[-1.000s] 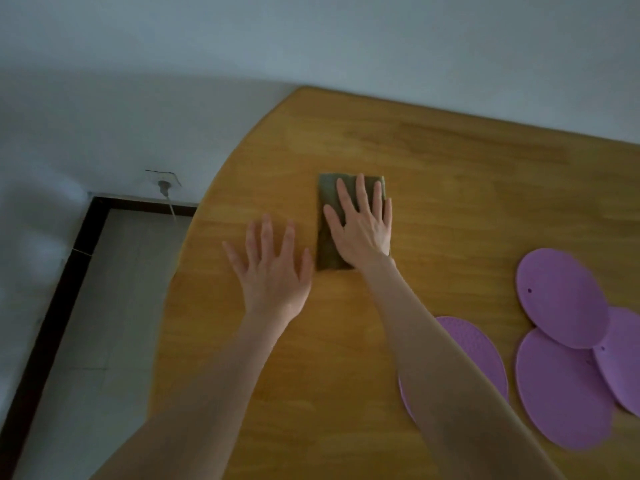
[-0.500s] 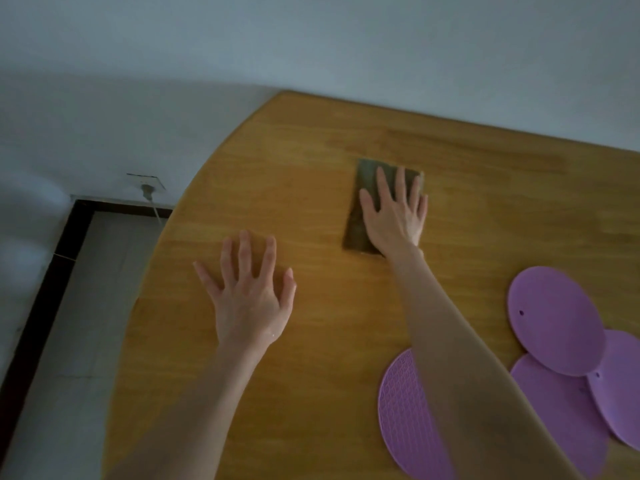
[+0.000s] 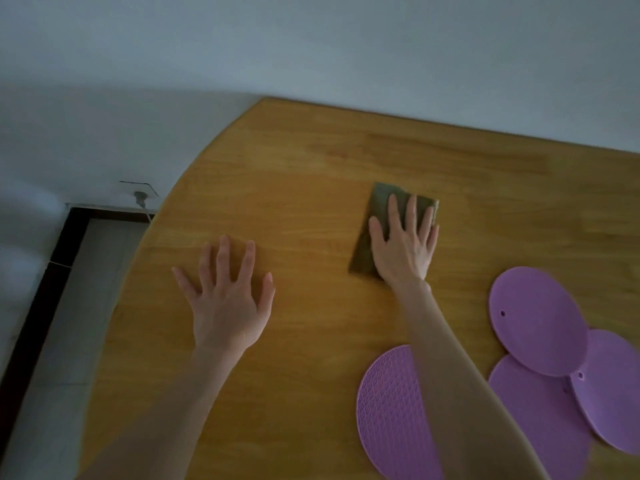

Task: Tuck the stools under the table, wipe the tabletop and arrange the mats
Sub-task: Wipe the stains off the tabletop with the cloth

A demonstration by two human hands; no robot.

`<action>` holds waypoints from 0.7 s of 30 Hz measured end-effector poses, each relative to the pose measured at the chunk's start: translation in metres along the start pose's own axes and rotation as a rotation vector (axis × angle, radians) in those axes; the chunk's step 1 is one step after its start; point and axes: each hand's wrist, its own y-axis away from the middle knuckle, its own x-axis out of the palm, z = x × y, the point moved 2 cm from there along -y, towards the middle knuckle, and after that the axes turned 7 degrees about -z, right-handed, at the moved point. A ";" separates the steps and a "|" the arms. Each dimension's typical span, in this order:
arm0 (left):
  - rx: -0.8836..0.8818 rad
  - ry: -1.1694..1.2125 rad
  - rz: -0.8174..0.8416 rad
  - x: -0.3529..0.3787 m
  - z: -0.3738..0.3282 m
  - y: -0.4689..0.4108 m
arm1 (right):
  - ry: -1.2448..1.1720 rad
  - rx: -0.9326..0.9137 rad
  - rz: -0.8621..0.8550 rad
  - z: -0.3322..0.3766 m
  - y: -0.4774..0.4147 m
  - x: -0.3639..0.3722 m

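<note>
My right hand (image 3: 403, 247) lies flat, fingers spread, pressing a folded dark green cloth (image 3: 381, 202) onto the wooden tabletop (image 3: 311, 161). To its left, my left hand (image 3: 228, 299) rests palm down on the bare wood with fingers apart and nothing in it. Several round purple mats lie at the lower right: a textured mat (image 3: 388, 410) partly under my right forearm, a smooth mat (image 3: 536, 320) overlapping two others (image 3: 540, 420) (image 3: 613, 386). No stools are in view.
The table's far edge meets a white wall (image 3: 346, 46). Its rounded left edge drops to a grey floor (image 3: 69, 323) with a dark strip (image 3: 38, 306) along it. A wall socket with a plug (image 3: 140, 195) sits low on the wall at the left.
My right hand has slid the cloth to the right across the tabletop, away from my left hand. The left hand has stayed flat on the wood.
</note>
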 end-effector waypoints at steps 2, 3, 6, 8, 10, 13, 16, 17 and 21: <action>-0.002 0.007 0.006 0.000 0.000 0.000 | 0.011 -0.080 0.010 0.011 0.015 0.004; -0.007 0.009 0.003 0.001 0.001 0.000 | 0.015 -0.117 0.022 0.015 0.015 0.006; -0.052 0.057 -0.016 -0.008 -0.005 0.000 | 0.010 -0.148 0.025 -0.002 -0.007 -0.001; -0.065 0.119 -0.040 -0.015 -0.023 -0.004 | -0.012 -0.074 0.013 -0.031 -0.022 -0.009; -0.014 0.159 -0.040 -0.015 -0.054 -0.007 | -0.007 -0.021 0.020 -0.046 -0.018 -0.011; 0.027 0.164 0.026 -0.002 -0.093 -0.012 | 0.017 -0.102 0.007 -0.026 -0.001 -0.006; 0.029 0.089 0.021 0.011 -0.099 -0.015 | 0.008 -0.199 0.000 -0.005 -0.032 -0.003; 0.037 0.084 -0.004 0.013 -0.100 -0.016 | 0.003 -0.203 0.000 -0.005 -0.050 -0.002; 0.052 0.118 -0.033 0.016 -0.101 -0.015 | -0.045 -0.086 -0.015 -0.035 -0.094 -0.010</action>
